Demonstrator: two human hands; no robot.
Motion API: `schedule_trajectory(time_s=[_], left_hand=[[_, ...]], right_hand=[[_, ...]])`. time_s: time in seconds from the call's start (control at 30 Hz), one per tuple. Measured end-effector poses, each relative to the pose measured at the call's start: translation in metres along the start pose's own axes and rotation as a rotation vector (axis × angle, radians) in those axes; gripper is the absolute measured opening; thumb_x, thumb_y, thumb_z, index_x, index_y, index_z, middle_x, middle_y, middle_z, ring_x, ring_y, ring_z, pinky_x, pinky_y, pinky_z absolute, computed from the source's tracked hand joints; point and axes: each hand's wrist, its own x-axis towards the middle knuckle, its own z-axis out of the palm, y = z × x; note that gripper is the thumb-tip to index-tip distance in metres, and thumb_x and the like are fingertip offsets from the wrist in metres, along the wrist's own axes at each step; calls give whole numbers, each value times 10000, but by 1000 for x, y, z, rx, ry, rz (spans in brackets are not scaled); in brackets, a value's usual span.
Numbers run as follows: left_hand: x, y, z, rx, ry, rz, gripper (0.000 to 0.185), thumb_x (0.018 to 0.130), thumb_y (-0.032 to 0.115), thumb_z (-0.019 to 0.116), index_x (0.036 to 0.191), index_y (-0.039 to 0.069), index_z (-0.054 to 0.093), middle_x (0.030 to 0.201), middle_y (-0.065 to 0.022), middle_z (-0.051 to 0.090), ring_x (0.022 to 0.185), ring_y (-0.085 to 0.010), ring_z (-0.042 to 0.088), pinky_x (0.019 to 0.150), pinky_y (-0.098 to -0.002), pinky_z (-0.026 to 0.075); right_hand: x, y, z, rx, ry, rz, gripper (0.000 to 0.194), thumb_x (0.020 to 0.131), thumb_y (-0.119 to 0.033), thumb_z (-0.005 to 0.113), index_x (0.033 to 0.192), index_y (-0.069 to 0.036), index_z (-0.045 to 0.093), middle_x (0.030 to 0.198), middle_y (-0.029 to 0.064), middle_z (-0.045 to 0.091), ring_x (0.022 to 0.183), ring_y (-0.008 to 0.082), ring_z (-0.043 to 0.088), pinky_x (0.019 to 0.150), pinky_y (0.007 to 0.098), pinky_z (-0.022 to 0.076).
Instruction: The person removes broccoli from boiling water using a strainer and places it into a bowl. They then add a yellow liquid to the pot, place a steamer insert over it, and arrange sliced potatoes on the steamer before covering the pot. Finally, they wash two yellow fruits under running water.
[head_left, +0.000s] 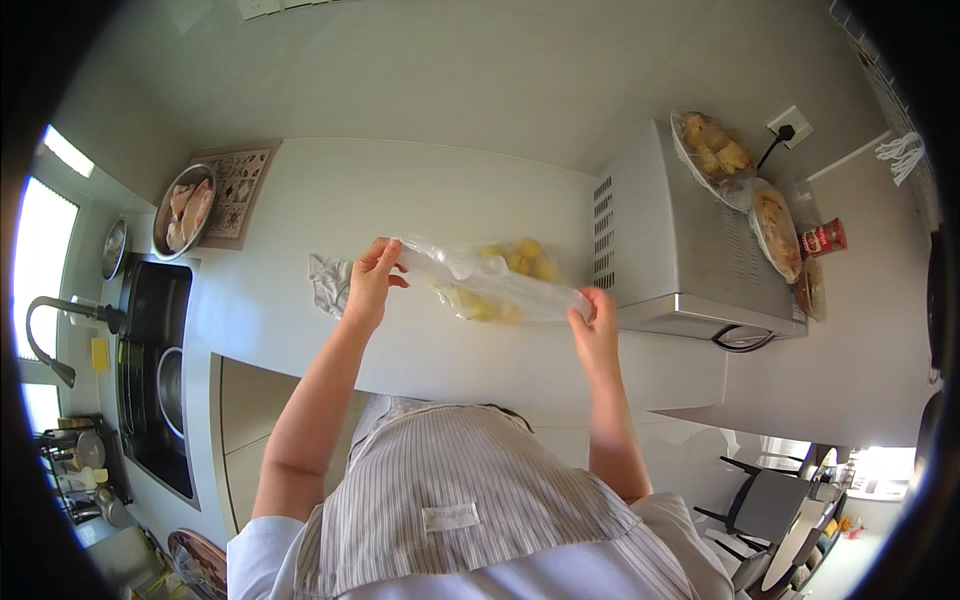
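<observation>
A clear plastic bag (487, 274) is stretched between my two hands above the white countertop. My left hand (373, 281) pinches its left end between thumb and fingers. The right end is gripped by my right hand (596, 319). Through and around the film show several yellow-green round fruits (521, 256); their exact kind is unclear, and I cannot tell whether they lie inside this bag or under it. A crumpled white cloth or plastic piece (328, 283) lies beside my left wrist.
On the left, a metal bowl of raw meat (187, 214) rests on a patterned mat (244, 196), near a black sink (161, 300). At right stands a steel countertop oven (675, 225) with bagged food (712, 154) on top. A black plug (784, 133) sits in the wall socket.
</observation>
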Motion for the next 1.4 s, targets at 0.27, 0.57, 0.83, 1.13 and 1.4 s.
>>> schedule_trajectory(time_s=[0.27,0.57,0.83,1.13,1.4], left_hand=[[-9,16,4,-554,-26,17,199,978,217,410,1011,77,547,968,-28,604,900,-139,581,788,-330,496],[-45,24,13,880,217,957,175,874,109,528,1042,89,575,880,-51,578,817,-211,578,822,-334,438],[-25,-9,26,1966,-703,225,425,950,341,386,725,120,670,685,-63,644,791,-239,633,1058,-426,259],[23,-19,51,1790,-415,503,338,688,45,616,1022,87,587,1089,-72,522,1059,-195,495,829,-312,421],[33,-76,80,1640,-620,182,476,810,321,647,1232,166,490,1088,-74,552,1069,-235,525,873,-367,433]], right_hand=[[30,-86,66,-339,-749,-583,180,771,-90,596,944,-59,633,826,109,620,785,277,609,693,362,496],[10,-87,85,343,-961,-242,134,829,-144,568,865,-21,607,758,109,616,696,273,593,664,370,471],[54,-53,92,-948,-840,-7,867,757,-251,716,1430,-109,189,1143,223,549,1035,333,567,889,373,464],[92,-48,92,-545,-633,-395,400,766,-87,646,1151,-98,538,1080,117,582,924,282,602,742,367,513],[101,45,156,-545,-724,-320,329,730,-134,668,1052,-83,629,1012,153,613,992,310,565,858,376,459]])
